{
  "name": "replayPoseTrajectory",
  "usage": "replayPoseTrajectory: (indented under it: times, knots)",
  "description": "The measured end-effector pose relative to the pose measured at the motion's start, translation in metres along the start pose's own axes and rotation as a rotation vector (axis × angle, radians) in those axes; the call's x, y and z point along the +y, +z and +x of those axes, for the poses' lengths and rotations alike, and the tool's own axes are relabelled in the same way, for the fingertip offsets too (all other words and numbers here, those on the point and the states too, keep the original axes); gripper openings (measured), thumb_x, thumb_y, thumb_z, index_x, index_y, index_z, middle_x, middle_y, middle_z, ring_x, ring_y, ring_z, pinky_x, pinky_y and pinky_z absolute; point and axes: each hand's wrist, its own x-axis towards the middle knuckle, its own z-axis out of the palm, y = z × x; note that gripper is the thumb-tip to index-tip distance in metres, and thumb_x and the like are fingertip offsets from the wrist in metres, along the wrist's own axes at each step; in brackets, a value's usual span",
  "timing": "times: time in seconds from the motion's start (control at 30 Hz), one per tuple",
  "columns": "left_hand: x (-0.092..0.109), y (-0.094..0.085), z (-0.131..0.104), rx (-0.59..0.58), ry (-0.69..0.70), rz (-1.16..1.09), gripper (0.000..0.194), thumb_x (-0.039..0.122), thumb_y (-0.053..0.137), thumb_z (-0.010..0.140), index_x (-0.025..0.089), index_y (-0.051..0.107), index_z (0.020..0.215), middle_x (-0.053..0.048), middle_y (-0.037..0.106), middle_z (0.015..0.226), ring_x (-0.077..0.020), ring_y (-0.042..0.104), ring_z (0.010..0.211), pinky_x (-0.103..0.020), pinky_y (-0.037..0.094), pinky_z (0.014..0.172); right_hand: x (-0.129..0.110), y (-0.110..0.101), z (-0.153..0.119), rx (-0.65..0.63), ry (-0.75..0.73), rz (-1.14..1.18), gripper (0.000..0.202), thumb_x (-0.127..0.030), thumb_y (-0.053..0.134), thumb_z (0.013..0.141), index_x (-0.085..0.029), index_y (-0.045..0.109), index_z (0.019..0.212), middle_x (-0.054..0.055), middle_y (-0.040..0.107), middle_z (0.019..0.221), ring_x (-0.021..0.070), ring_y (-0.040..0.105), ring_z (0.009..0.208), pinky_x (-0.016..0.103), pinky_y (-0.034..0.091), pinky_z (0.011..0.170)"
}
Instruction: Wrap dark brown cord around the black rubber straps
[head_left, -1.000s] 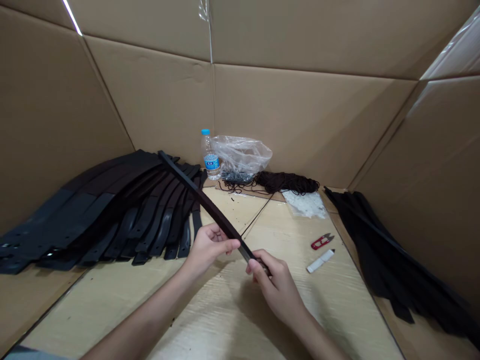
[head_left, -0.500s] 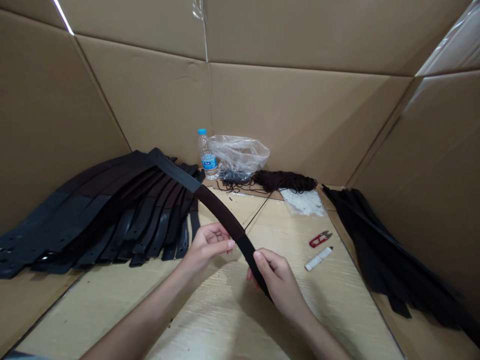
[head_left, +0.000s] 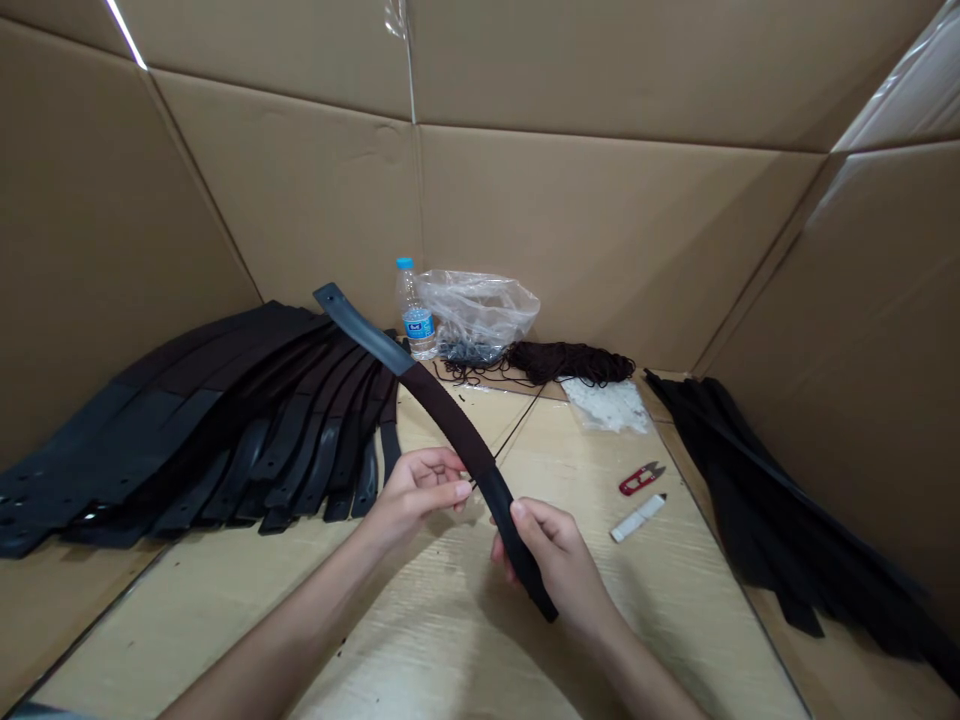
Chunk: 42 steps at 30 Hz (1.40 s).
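Observation:
A long curved black strap [head_left: 451, 415] slants across the middle, its central part wrapped in dark brown cord and its two ends bare. My right hand [head_left: 551, 545] grips the lower bare end, thumb on top and fingers beneath. Just left of the strap, my left hand [head_left: 427, 485] is closed in a pinch on a dark cord [head_left: 519, 428]. The cord passes behind the strap, near the lower edge of the wrapped part, and runs back to a heap of dark brown cord [head_left: 574, 362].
Several wrapped straps [head_left: 202, 400] lie piled at left; several black strips [head_left: 780, 520] lie at right. Red thread snips [head_left: 639, 480] and a white-wrapped blade [head_left: 637, 518] rest right of my hands. Behind stand a water bottle [head_left: 417, 320], a clear bag [head_left: 484, 310] and cardboard walls [head_left: 615, 220].
The strap has turned slightly, its upper end shifting right and up, and its lower tip now shows below my right hand. A bit of cord now shows at my left fingertips.

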Motion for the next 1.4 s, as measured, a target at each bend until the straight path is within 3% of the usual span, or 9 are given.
replayPoseTrajectory:
  times: [0.23,0.47,0.63,0.8,0.93,1.03,1.17,1.4]
  knots:
    - [-0.001,-0.001,0.002,-0.017,-0.001,-0.015,0.028,0.027,0.087,0.048,0.012,0.069,0.065,0.000,0.062,0.051,-0.0079,0.052,0.044,-0.018,0.039,0.044,0.003,0.001,-0.002,-0.046,0.063,0.164,0.054,-0.066,0.055,0.079,-0.012,0.060,0.073,0.001,0.057,0.053,0.0074,0.047,0.039,0.017,0.033,0.037]
    - [0.002,-0.001,0.001,-0.120,-0.011,-0.004,0.033,0.031,0.087,0.047,0.013,0.074,0.070,-0.003,0.066,0.056,-0.0101,0.053,0.047,-0.020,0.040,0.045,0.004,0.003,-0.005,-0.266,0.241,0.466,0.052,-0.064,0.064,0.073,-0.012,0.060,0.079,-0.002,0.054,0.047,0.0057,0.040,0.029,0.015,0.028,0.028]
    - [-0.002,-0.003,0.001,-0.067,0.029,0.001,0.035,0.031,0.090,0.040,0.014,0.068,0.062,-0.001,0.063,0.053,-0.0104,0.052,0.045,-0.021,0.039,0.043,0.004,0.004,-0.004,-0.344,0.238,0.393,0.053,-0.064,0.056,0.079,-0.011,0.060,0.084,-0.001,0.056,0.049,0.0066,0.042,0.030,0.016,0.030,0.029]
    - [-0.002,0.000,0.002,0.046,0.086,0.104,0.033,0.029,0.087,0.046,0.014,0.059,0.056,0.003,0.055,0.045,-0.0073,0.047,0.041,-0.018,0.037,0.041,-0.001,0.003,0.000,-0.146,-0.006,0.071,0.054,-0.064,0.055,0.079,-0.014,0.057,0.101,0.001,0.058,0.073,0.0068,0.047,0.040,0.019,0.035,0.037]
    - [0.004,0.005,0.002,0.115,0.087,0.174,0.034,0.027,0.086,0.044,0.014,0.055,0.052,0.004,0.053,0.042,-0.0066,0.045,0.040,-0.018,0.036,0.041,-0.005,0.001,-0.002,0.000,-0.185,-0.311,0.032,-0.046,0.050,0.089,-0.015,0.060,0.087,-0.003,0.046,0.061,0.0092,0.042,0.049,0.022,0.033,0.048]
    - [0.007,0.007,0.002,0.121,0.064,0.217,0.031,0.029,0.085,0.045,0.014,0.058,0.052,0.002,0.055,0.043,-0.0075,0.047,0.040,-0.019,0.036,0.041,-0.005,-0.001,-0.004,0.082,-0.332,-0.504,0.036,-0.038,0.038,0.095,-0.016,0.057,0.074,-0.003,0.043,0.055,0.0114,0.041,0.050,0.025,0.032,0.053]
    - [0.008,0.005,0.001,0.084,0.040,0.184,0.029,0.028,0.085,0.047,0.014,0.060,0.054,0.001,0.059,0.046,-0.0089,0.051,0.041,-0.019,0.039,0.041,-0.005,-0.003,-0.003,0.090,-0.258,-0.464,0.045,-0.044,0.033,0.096,-0.017,0.053,0.067,-0.003,0.041,0.050,0.0111,0.040,0.046,0.024,0.030,0.049]
    - [0.006,0.003,0.001,0.053,0.019,0.133,0.027,0.026,0.085,0.048,0.013,0.063,0.057,0.000,0.062,0.048,-0.0083,0.052,0.040,-0.018,0.039,0.040,-0.004,-0.004,0.000,-0.003,-0.021,-0.134,0.056,-0.066,0.041,0.085,-0.016,0.054,0.065,-0.004,0.043,0.048,0.0082,0.039,0.037,0.020,0.029,0.037]
